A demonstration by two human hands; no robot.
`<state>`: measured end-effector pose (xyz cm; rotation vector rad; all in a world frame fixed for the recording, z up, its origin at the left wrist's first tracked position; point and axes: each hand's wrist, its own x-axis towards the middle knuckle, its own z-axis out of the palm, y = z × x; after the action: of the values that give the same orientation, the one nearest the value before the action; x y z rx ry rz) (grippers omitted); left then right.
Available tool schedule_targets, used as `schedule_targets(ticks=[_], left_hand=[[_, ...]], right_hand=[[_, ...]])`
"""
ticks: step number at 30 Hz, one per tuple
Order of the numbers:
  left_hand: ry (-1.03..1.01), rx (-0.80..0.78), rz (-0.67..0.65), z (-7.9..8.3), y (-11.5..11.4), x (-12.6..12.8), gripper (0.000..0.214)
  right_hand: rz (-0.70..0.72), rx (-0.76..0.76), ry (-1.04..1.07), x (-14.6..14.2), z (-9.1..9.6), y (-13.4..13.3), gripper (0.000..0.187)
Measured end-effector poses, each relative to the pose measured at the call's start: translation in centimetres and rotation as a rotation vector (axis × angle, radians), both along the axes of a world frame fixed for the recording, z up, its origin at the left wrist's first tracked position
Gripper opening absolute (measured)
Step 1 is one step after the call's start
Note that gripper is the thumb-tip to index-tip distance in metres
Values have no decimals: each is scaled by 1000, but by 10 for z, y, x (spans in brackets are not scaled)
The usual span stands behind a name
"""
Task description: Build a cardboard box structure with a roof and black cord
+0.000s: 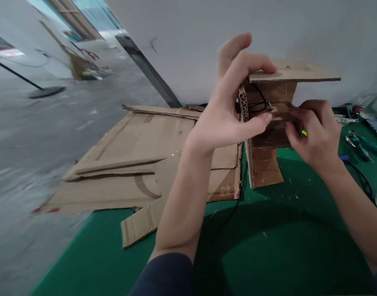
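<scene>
A cardboard structure (295,75) with a flat top panel and an upright side wall stands on the green table, with inner cardboard layers below the top. My left hand (228,102) grips its left side: a fingertip presses on the top panel and the thumb reaches in at the inner layer. Between the thumb and fingers a thin black wire (261,92) loops inside the structure, ending at a small part too small to name. From the right, my right hand (318,131) pinches the edge of the inner cardboard piece (281,112), thumb below and fingers above.
Flat cardboard sheets (123,135) lie on the green table (262,255) at left, with a cardboard strip (139,222) near the edge. Pliers (359,146) and a cable (363,176) lie at right. A wall (182,45) stands behind; a broom (75,63) leans farther off.
</scene>
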<state>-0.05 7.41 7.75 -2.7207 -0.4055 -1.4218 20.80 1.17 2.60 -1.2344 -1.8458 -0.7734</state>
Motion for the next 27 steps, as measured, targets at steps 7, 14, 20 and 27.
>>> schedule_targets(ticks=[7, 14, 20, 27], left_hand=[[83, -141, 95, 8, -16, -9, 44], [91, -280, 96, 12, -29, -5, 54], [59, -354, 73, 11, -33, -3, 53], [28, -394, 94, 11, -38, 0, 57]], right_hand=[[-2, -64, 3, -2, 4, 1, 21], [24, -36, 48, -3, 4, 2, 21], [60, -42, 90, -4, 4, 2, 23], [68, -28, 139, -2, 5, 3, 24]])
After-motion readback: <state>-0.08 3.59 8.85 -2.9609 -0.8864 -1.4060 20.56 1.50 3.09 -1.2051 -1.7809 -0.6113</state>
